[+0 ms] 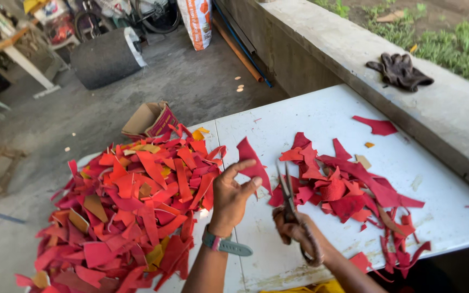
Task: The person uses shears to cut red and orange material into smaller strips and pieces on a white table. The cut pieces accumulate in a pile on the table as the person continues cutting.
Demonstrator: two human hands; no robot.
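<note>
My left hand (232,193) pinches a red leather scrap (251,157) by its lower edge and holds it up above the white table (310,116). My right hand (295,230) grips a pair of scissors (289,191), blades pointing away from me, just right of the scrap. A big heap of red, orange and tan scraps (131,211) lies left of my left hand. A smaller spread of dark red scraps (348,187) lies right of the scissors.
A concrete ledge (354,59) runs along the table's far right, with a dark glove (400,70) on it. A torn cardboard box (150,119) sits behind the heap. On the floor beyond are a dark roll (104,57) and a white sack (196,21).
</note>
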